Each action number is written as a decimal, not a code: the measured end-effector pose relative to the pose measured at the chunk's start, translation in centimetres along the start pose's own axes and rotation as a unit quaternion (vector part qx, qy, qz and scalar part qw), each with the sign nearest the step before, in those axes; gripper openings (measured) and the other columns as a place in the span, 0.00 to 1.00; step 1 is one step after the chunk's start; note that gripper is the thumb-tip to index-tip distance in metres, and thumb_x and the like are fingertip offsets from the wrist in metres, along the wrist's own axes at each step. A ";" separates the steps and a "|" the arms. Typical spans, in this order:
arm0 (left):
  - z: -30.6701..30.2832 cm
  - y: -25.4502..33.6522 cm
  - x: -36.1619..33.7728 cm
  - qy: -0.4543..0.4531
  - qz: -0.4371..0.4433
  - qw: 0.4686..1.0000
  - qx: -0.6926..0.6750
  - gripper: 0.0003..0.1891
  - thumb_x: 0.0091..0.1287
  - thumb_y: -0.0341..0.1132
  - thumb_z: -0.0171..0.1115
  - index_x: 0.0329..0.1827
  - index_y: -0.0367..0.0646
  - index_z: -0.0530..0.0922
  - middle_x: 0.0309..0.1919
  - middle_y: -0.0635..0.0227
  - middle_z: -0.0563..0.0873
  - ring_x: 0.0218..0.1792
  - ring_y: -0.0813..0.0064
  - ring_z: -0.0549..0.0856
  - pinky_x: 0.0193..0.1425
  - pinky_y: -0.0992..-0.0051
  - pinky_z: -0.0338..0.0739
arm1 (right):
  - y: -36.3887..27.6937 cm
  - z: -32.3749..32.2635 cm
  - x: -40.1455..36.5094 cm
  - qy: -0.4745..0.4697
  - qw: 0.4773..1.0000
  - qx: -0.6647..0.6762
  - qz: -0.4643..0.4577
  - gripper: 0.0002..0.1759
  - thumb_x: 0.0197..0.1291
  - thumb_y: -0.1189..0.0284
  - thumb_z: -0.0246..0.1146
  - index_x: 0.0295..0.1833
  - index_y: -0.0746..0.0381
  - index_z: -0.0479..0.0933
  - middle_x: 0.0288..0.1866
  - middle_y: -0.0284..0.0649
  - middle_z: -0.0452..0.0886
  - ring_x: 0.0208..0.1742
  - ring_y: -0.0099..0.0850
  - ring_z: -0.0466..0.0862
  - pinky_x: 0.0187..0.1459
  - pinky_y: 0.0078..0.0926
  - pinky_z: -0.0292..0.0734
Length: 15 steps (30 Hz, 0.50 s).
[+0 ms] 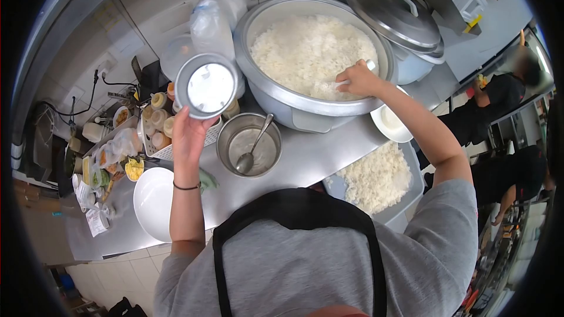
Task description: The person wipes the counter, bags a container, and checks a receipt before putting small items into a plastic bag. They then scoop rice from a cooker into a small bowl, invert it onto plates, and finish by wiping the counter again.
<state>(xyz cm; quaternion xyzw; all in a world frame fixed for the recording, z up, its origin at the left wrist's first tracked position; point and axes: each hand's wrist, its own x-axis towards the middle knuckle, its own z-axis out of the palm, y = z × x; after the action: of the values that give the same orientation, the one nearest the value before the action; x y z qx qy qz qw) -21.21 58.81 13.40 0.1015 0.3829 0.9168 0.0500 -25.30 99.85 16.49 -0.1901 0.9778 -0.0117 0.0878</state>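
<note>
My left hand [189,135] grips a round metal bowl [184,91] by its lower rim, tipped so its inside faces me; a bright white patch shows at its bottom. Over the right side of a large rice cooker pot [249,85], my right hand [358,79] is closed around a white utensil [370,65], perhaps a rice paddle. Its far end is at the surface of the white cooked rice [305,47], and its shape is mostly hidden. Below the bowl stands a steel pot [220,147] with a metal spoon [255,145] in it.
A grey tub of rice [376,179] is close on my right, with a white bowl [392,123] behind it. A metal lid [393,14] rests behind the cooker. Left are a large white bowl [154,205] and a basket of bottles [157,120]. Two people in dark clothes [505,97] are at right.
</note>
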 end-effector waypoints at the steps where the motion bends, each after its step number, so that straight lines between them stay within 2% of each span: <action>1: 0.9 -0.1 0.7 0.001 0.002 1.000 0.003 0.23 0.66 0.38 0.49 0.61 0.35 0.63 0.55 0.57 0.74 0.55 0.64 0.76 0.56 0.61 0.75 | 0.3 0.4 -0.1 0.003 1.000 0.030 -0.003 0.15 0.49 0.61 0.62 0.41 0.55 0.81 0.34 0.43 0.82 0.42 0.35 0.78 0.54 0.32 0.53; 4: 3.3 -0.4 3.1 -0.036 -0.003 0.999 0.038 0.22 0.66 0.37 0.49 0.60 0.35 0.63 0.53 0.59 0.76 0.53 0.65 0.78 0.55 0.62 0.75 | 0.7 1.1 0.1 0.013 0.996 0.084 -0.020 0.15 0.49 0.61 0.63 0.41 0.56 0.81 0.36 0.44 0.82 0.43 0.36 0.77 0.55 0.32 0.53; 6: 4.8 -0.8 5.0 -0.071 -0.019 0.993 0.091 0.19 0.66 0.35 0.52 0.57 0.35 0.66 0.48 0.61 0.78 0.49 0.68 0.80 0.53 0.65 0.76 | 0.6 1.1 0.1 0.018 0.993 0.109 -0.032 0.15 0.49 0.61 0.63 0.41 0.56 0.81 0.36 0.44 0.81 0.43 0.36 0.77 0.55 0.32 0.53; 9: 7.0 -1.7 7.8 -0.066 -0.031 0.983 0.167 0.17 0.64 0.33 0.55 0.53 0.36 0.67 0.44 0.62 0.79 0.45 0.71 0.81 0.52 0.67 0.76 | 0.7 0.3 -0.1 -0.005 0.992 0.123 -0.020 0.15 0.49 0.61 0.63 0.39 0.57 0.81 0.36 0.42 0.82 0.44 0.35 0.77 0.56 0.31 0.52; 10: 7.8 -2.1 8.5 -0.051 -0.031 0.980 0.192 0.18 0.61 0.34 0.60 0.51 0.35 0.68 0.39 0.64 0.80 0.40 0.76 0.80 0.47 0.73 0.76 | 1.1 0.1 -0.3 0.010 0.990 0.141 -0.027 0.15 0.49 0.60 0.63 0.38 0.58 0.81 0.35 0.42 0.82 0.43 0.34 0.78 0.56 0.32 0.52; 11: 8.4 -2.5 9.0 -0.050 -0.028 0.979 0.193 0.18 0.61 0.34 0.60 0.51 0.35 0.68 0.39 0.64 0.80 0.40 0.76 0.80 0.47 0.73 0.76 | 1.5 -0.4 -0.4 0.024 0.986 0.159 -0.034 0.15 0.49 0.59 0.62 0.37 0.58 0.81 0.34 0.42 0.82 0.41 0.34 0.78 0.56 0.32 0.53; 12: 8.9 -2.8 9.5 -0.054 -0.021 0.964 0.259 0.20 0.60 0.35 0.62 0.51 0.34 0.68 0.38 0.65 0.80 0.38 0.78 0.80 0.44 0.76 0.75 | 1.9 -0.9 -0.5 0.025 0.986 0.158 -0.036 0.15 0.49 0.59 0.62 0.37 0.58 0.81 0.34 0.42 0.82 0.41 0.34 0.78 0.56 0.32 0.53; 14: 9.6 -4.0 10.6 -0.052 0.001 0.932 0.360 0.23 0.56 0.37 0.66 0.50 0.34 0.69 0.33 0.67 0.81 0.34 0.82 0.78 0.35 0.82 0.72 | 2.6 -2.5 -0.5 -0.013 0.962 0.271 0.032 0.13 0.49 0.61 0.63 0.35 0.59 0.81 0.31 0.41 0.82 0.37 0.33 0.80 0.54 0.33 0.56; 15: 10.0 -4.8 11.2 -0.051 0.001 0.931 0.360 0.23 0.56 0.37 0.66 0.50 0.34 0.69 0.33 0.67 0.81 0.34 0.82 0.78 0.35 0.82 0.72 | 2.6 -4.0 -0.4 -0.012 0.962 0.271 0.032 0.13 0.49 0.61 0.63 0.35 0.59 0.81 0.31 0.41 0.82 0.37 0.33 0.80 0.54 0.33 0.56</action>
<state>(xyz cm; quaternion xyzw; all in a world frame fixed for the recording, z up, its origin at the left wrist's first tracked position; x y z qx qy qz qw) -29.83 70.96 18.50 0.1601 0.6843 0.7108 0.0287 -26.59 102.35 20.33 -0.1283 0.9424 -0.2711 0.1483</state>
